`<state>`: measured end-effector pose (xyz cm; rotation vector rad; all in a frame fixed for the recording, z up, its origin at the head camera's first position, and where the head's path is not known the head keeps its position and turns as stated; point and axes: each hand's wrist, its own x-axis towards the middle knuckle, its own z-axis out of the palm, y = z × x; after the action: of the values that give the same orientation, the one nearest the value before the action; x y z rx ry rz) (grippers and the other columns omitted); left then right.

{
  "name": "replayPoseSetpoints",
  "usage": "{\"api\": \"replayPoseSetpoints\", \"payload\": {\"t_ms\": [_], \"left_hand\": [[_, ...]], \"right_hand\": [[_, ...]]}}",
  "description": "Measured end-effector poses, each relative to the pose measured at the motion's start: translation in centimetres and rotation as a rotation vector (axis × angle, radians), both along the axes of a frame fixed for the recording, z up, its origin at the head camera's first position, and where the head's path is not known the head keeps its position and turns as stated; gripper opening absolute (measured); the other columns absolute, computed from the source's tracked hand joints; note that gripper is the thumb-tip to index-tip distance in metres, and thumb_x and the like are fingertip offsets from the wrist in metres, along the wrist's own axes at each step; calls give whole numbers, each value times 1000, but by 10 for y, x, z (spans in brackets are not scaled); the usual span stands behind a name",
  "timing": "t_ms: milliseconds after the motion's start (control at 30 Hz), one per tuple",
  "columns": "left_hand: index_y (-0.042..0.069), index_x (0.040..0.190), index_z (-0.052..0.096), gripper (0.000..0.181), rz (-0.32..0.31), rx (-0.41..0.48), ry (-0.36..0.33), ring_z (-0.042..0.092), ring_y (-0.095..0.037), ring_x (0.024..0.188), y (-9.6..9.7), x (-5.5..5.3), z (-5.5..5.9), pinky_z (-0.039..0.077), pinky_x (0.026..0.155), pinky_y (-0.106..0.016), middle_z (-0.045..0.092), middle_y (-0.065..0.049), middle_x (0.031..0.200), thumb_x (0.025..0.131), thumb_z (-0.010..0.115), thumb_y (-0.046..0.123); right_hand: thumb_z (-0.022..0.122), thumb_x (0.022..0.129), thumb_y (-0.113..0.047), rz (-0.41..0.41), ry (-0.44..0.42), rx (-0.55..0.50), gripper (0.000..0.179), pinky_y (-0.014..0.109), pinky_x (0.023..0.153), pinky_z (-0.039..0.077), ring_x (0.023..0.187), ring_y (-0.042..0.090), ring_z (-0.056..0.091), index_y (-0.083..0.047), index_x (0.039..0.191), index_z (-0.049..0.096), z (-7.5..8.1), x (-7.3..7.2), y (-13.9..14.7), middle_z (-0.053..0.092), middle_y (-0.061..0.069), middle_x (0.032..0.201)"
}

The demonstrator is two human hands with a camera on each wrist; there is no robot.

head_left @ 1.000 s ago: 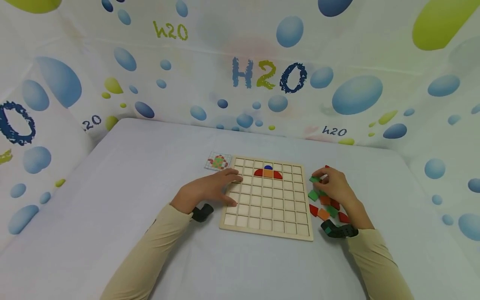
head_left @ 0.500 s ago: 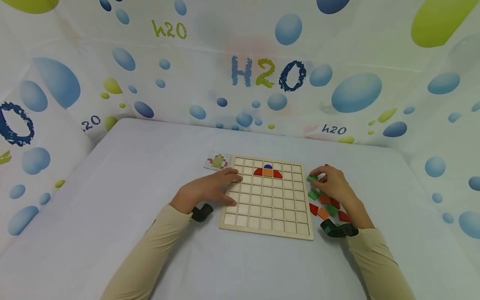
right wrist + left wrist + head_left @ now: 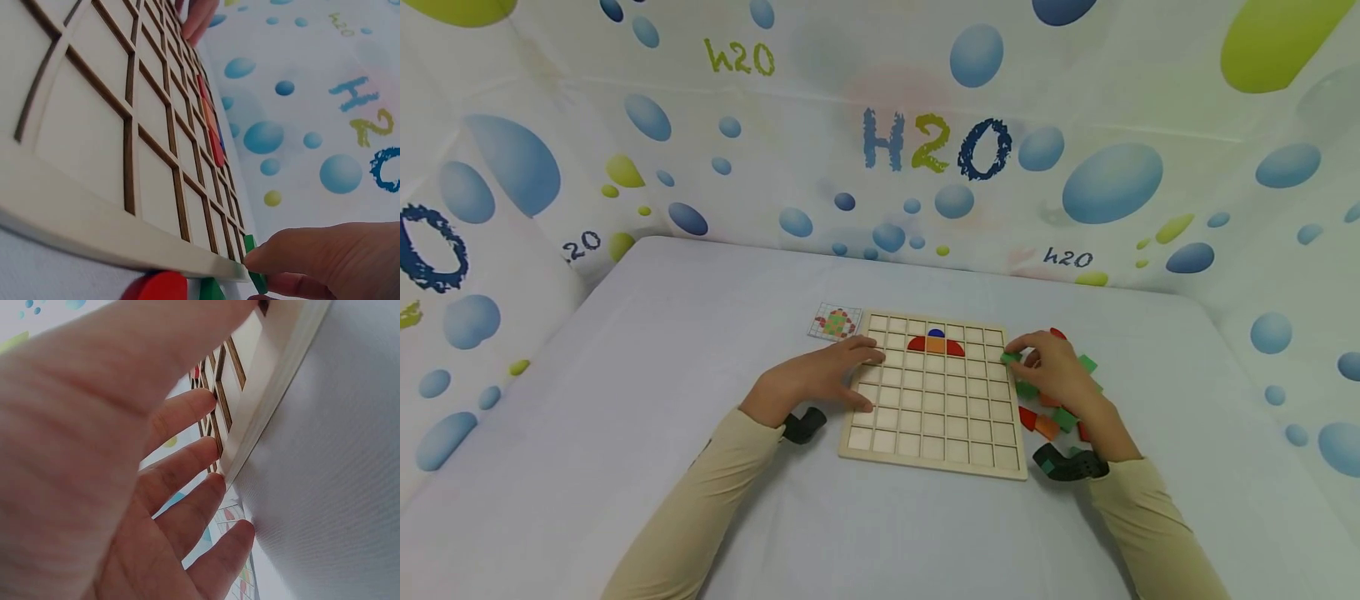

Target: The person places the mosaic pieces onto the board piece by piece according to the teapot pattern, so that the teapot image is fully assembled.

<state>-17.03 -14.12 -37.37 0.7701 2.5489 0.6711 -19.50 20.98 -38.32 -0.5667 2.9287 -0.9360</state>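
A wooden grid board [image 3: 922, 406] lies flat on the white-covered table. In its upper rows sit an orange square tile [image 3: 936, 345], two red rounded tiles [image 3: 955, 348] on either side of it and a blue rounded tile [image 3: 936, 333] above. My left hand [image 3: 815, 374] rests on the board's left edge, fingers spread and thumb apart. At the board's right edge, my right hand [image 3: 1059, 367] pinches a green tile [image 3: 255, 267] between thumb and fingers. How the other right-hand fingers lie is partly hidden.
Right of the board lie several loose tiles, among them a red one [image 3: 1027, 418], an orange one [image 3: 1047, 427] and a green one [image 3: 1064, 419]. A small printed pattern card [image 3: 835, 322] lies beyond my left hand. A patterned curtain [image 3: 820, 125] hangs behind the table.
My right hand has moved left with the green tile, from over the loose tiles to the board's right edge. Several green tiles behind it have come into view. My left hand stays put.
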Motion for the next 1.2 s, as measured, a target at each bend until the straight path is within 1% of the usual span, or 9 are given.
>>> {"api": "replayPoseSetpoints", "payload": {"t_ms": [133, 267, 433, 533, 700, 833, 967, 1200], "left_hand": [[7, 147, 41, 72, 7, 0, -6, 21, -35, 146, 0, 0, -1, 28, 114, -50, 24, -17, 158, 87, 75, 30], [7, 147, 41, 72, 9, 0, -8, 21, -35, 146, 1, 0, -2, 28, 114, -50, 23, -17, 158, 87, 75, 30], [8, 147, 41, 73, 11, 3, -11, 21, -35, 146, 0, 1, -2, 28, 114, -51, 23, -17, 158, 87, 75, 31], [7, 147, 42, 72, 8, 5, -2, 21, -36, 146, 0, 1, -3, 28, 113, -51, 25, -17, 157, 87, 75, 31], [7, 146, 42, 72, 3, 8, 4, 22, -36, 146, 0, 1, -4, 28, 113, -51, 26, -18, 156, 87, 75, 30], [7, 146, 42, 72, 1, 8, 7, 22, -36, 146, 1, 1, -4, 28, 114, -51, 26, -18, 156, 87, 75, 31], [7, 146, 42, 72, 7, 9, 1, 21, -35, 146, 1, 2, -3, 28, 114, -50, 26, -17, 157, 87, 75, 30], [6, 146, 42, 72, 0, 6, 15, 24, -36, 145, 1, 2, -3, 29, 113, -51, 26, -18, 156, 87, 75, 31]], "right_hand": [[67, 89, -2, 30, 22, -1, 21, 30, 64, 49, 83, 27, 61, 3, 109, 67, -2, 1, -5, 61, 22, 108], [67, 89, -2, 57, 46, 5, 20, 32, 66, 51, 85, 28, 61, 2, 109, 68, -4, 3, -9, 61, 21, 109], [68, 88, 1, 108, 88, -5, 19, 35, 71, 53, 86, 28, 61, 3, 107, 68, -9, 2, -15, 62, 21, 108], [68, 88, 1, 134, 87, -26, 18, 32, 71, 53, 84, 26, 61, 3, 105, 68, -11, 2, -19, 63, 19, 105], [67, 88, 2, 164, 56, -52, 20, 26, 66, 49, 81, 23, 58, 3, 108, 67, -12, 5, -25, 62, 18, 105], [67, 89, 0, 171, 39, -43, 23, 24, 64, 47, 81, 21, 57, 1, 111, 66, -13, 8, -29, 63, 16, 106], [67, 89, -1, 171, 35, -33, 21, 24, 61, 46, 81, 20, 56, 0, 110, 67, -13, 10, -34, 64, 14, 104], [69, 90, -7, 159, 40, -29, 16, 29, 70, 48, 84, 19, 56, -5, 107, 70, -17, 11, -38, 66, 10, 107]]}}
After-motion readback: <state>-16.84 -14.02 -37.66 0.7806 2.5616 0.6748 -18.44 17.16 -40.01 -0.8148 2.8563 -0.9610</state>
